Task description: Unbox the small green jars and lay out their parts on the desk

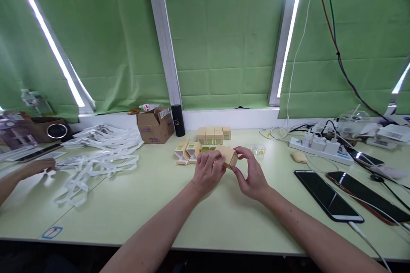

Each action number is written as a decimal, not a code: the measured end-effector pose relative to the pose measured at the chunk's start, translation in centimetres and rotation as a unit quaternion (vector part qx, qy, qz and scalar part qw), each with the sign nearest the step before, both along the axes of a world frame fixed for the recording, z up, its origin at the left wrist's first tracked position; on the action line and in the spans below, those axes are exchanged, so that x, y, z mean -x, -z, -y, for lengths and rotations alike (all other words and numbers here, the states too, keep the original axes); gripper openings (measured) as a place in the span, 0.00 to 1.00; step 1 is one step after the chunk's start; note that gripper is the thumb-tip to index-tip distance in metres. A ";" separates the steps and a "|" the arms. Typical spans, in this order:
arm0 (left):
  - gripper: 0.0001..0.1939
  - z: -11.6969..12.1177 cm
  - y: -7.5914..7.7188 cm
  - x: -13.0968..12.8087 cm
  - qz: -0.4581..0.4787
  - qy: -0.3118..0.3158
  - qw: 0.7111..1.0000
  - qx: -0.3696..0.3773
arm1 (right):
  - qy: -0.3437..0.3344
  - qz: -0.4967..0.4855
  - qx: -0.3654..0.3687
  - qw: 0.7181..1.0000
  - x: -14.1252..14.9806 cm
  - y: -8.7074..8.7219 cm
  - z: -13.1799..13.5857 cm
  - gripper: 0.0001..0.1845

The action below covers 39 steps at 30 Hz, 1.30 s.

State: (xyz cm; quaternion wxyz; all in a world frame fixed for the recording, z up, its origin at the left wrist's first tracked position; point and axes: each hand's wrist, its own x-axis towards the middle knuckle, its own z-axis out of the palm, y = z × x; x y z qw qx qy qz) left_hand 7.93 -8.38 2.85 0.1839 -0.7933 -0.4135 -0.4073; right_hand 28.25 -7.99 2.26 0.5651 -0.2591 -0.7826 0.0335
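Observation:
Between my two hands, raised over the table, is a small kraft cardboard box (228,155). My left hand (209,167) is closed on its left side, fingers curled over it. From the right, my right hand (251,175) pinches the box's end between thumb and fingertips. Behind my left hand stand open kraft boxes (187,152) with white insides, and a bit of yellow-green shows beside them. Farther back, several closed kraft boxes (209,135) with green-framed windows stand in a group. A small clear container (258,149) sits just beyond my right hand.
Phones (328,195) with cables and a power strip (322,150) lie at right. White straps (96,158) cover the left part of the table (134,217), where another person's hand (43,165) touches them. A brown carton (156,126) and a black cylinder (177,120) stand at the back.

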 end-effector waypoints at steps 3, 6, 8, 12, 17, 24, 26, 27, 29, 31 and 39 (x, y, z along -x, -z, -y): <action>0.09 0.0 0.0 0.0 -0.010 -0.001 1.000 -0.017 | 0.002 0.013 -0.007 1.000 0.1 -0.1 0.1 0.30; 0.09 0.0 0.2 -0.1 -0.028 -0.009 0.999 -0.038 | 0.005 0.026 -0.028 0.999 0.3 -0.1 0.2 0.32; 0.10 -0.1 0.3 -0.2 -0.035 -0.006 0.999 -0.036 | 0.011 0.038 -0.036 0.999 0.4 0.0 0.3 0.33; 0.12 -0.1 0.4 -0.4 -0.045 -0.004 0.999 -0.021 | 0.030 0.057 -0.023 0.998 0.5 0.3 0.1 0.34; 0.14 -0.3 0.3 -0.5 -0.062 -0.007 0.998 0.002 | 0.053 0.072 0.008 0.996 0.5 0.8 -0.2 0.35; 0.18 -0.4 0.2 -0.8 -0.078 0.037 0.996 0.007 | 0.068 0.062 0.068 0.993 0.5 1.1 -0.6 0.34; 0.19 -0.3 0.1 -1.0 -0.082 0.031 0.996 0.023 | 0.067 0.054 0.081 0.993 0.6 1.1 -0.7 0.34; 0.19 -0.2 0.0 -1.0 -0.085 0.029 0.996 0.030 | 0.065 0.050 0.088 0.993 0.6 1.1 -0.8 0.33; 0.20 0.0 -0.1 -1.0 -0.087 0.028 0.995 0.045 | 0.061 0.044 0.107 0.991 0.6 1.0 -0.8 0.32; 0.22 0.1 -0.2 -1.0 -0.079 0.031 0.995 0.060 | 0.059 0.039 0.127 0.989 0.6 1.0 -0.8 0.31; 0.22 -0.1 -0.1 -1.0 -0.045 0.054 0.992 0.108 | 0.054 0.020 0.194 0.979 0.4 0.6 -0.6 0.30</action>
